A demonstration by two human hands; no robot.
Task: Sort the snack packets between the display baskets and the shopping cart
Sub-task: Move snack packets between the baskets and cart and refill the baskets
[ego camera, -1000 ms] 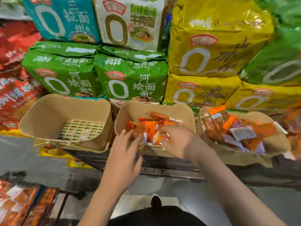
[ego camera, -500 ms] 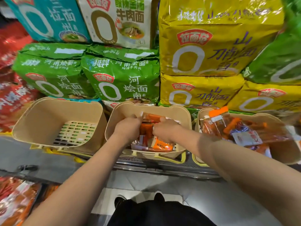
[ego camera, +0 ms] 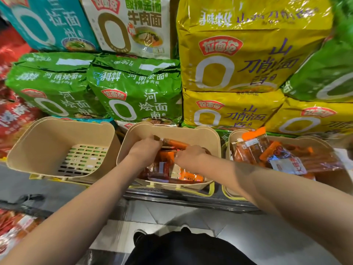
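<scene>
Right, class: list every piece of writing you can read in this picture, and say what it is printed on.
"河南烩面": front of the green noodle bag.
"牛肉面": white noodle bag.
"拉面": teal noodle bag.
"刀削面": yellow noodle bag.
Print on the snack packets in the right basket: too blurred to read.

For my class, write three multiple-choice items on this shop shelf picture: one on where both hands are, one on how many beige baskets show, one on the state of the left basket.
1. Both hands are in which basket? A left B middle C right
2. How many beige baskets show? A two B three C four
3. The left basket holds: A no packets B a heap of packets C green noodle bags

Answers: 1 B, the left hand and right hand reach among snack packets in the middle basket. 2 B, three stand side by side. 3 A, the left basket shows its bare slotted floor.
</scene>
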